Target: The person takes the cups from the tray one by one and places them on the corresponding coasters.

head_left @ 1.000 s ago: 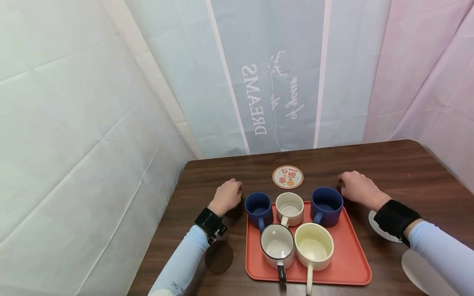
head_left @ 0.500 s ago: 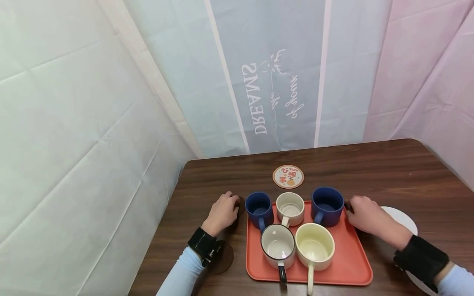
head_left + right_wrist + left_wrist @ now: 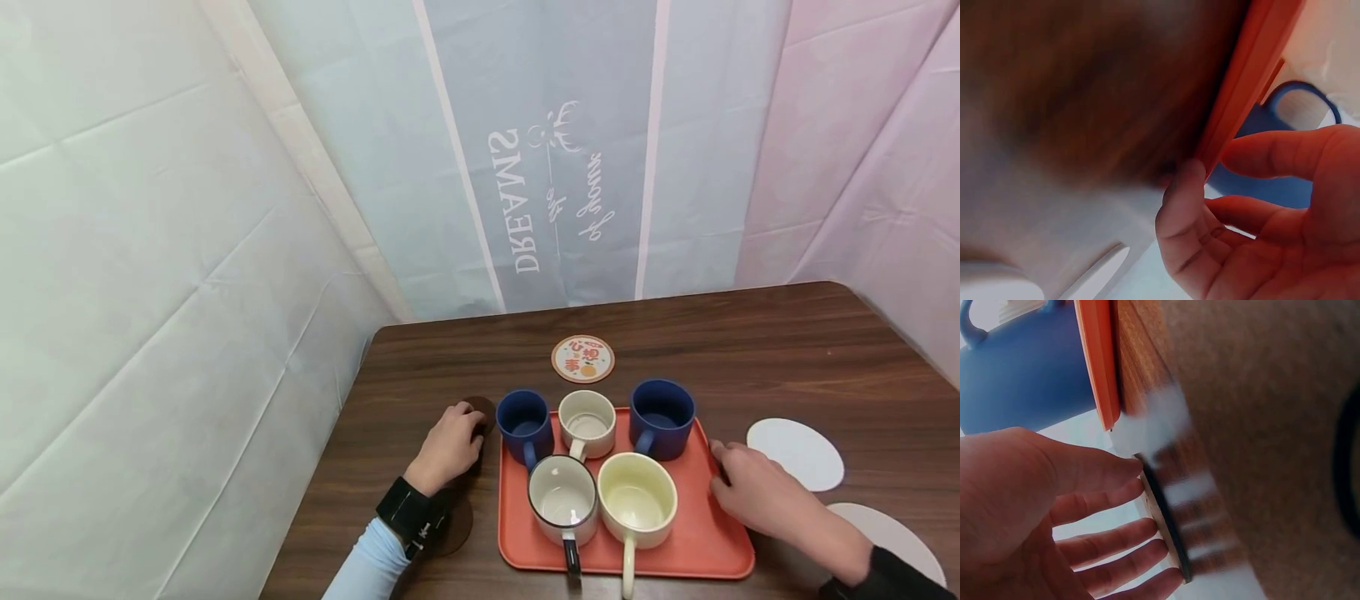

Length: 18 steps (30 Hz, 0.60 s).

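My left hand (image 3: 447, 446) rests its fingertips on a thin dark round coaster (image 3: 484, 410) left of the red tray. The left wrist view shows the thumb and fingers (image 3: 1110, 540) spread along the coaster (image 3: 1163, 519). My right hand (image 3: 761, 492) grips the right rim of the red tray (image 3: 712, 554), the thumb over the rim and curled fingers outside it in the right wrist view. On the tray stand two blue mugs (image 3: 525, 425), a small cream mug (image 3: 587, 425), a white black-rimmed mug (image 3: 563, 500) and a pale yellow mug (image 3: 636, 500).
A second dark coaster (image 3: 456, 525) lies partly under the left wrist. Behind the tray is a printed round coaster (image 3: 582, 359). Two white discs (image 3: 797, 454) lie at the right. A patterned curtain (image 3: 577, 208) hangs past the table's far edge.
My right hand has come toward the front along the tray's right side and taken hold of its rim. My left hand has drawn back a little onto the coaster. The mugs stay put.
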Each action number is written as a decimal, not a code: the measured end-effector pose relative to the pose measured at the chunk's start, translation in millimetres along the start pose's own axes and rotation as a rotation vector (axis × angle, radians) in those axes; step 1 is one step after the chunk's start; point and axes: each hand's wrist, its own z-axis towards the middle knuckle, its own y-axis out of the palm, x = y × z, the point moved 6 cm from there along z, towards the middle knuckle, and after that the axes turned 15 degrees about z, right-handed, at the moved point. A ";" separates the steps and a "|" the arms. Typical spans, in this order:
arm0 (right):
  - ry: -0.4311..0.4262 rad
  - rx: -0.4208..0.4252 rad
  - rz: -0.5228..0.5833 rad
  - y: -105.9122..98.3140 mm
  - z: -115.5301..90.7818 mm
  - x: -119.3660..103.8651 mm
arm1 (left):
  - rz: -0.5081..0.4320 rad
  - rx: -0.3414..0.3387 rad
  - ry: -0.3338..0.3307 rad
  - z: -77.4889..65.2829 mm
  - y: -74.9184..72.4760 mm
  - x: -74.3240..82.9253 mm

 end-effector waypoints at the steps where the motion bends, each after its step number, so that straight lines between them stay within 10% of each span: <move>1: 0.013 -0.014 0.000 2.6 -3.2 -0.1 | -0.002 0.006 -0.001 -0.1 -0.2 0.2; 18: 0.101 -0.042 -0.029 14.5 -23.4 -3.5 | -0.005 0.028 -0.041 -13.0 -7.0 9.3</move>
